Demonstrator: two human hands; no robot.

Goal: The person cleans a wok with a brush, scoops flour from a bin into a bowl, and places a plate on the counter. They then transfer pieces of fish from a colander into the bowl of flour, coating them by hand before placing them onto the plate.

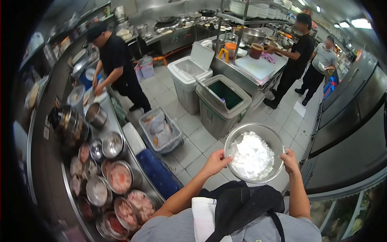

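Note:
A round metal bowl (pixel 231 138) is held out in front of my body, above the tiled floor. White powder (pixel 253 155), lumpy and heaped, fills much of it. My left hand (pixel 217 162) grips the rim at the left, thumb over the edge. On the opposite side, my right hand (pixel 290 160) is closed on the rim. The fingers under the bowl are partly hidden. A white cloth (pixel 204 218) and a black mesh item (pixel 246 209) lie against my grey shirt.
Left, a steel counter holds several bowls of raw meat (pixel 119 177); one person (pixel 117 60) works there. Ahead stand two bins (pixel 221 99) and a plastic crate (pixel 161 129). Two more people (pixel 300 48) stand by a worktable (pixel 254 68). Steel fridges (pixel 346 109) line the right.

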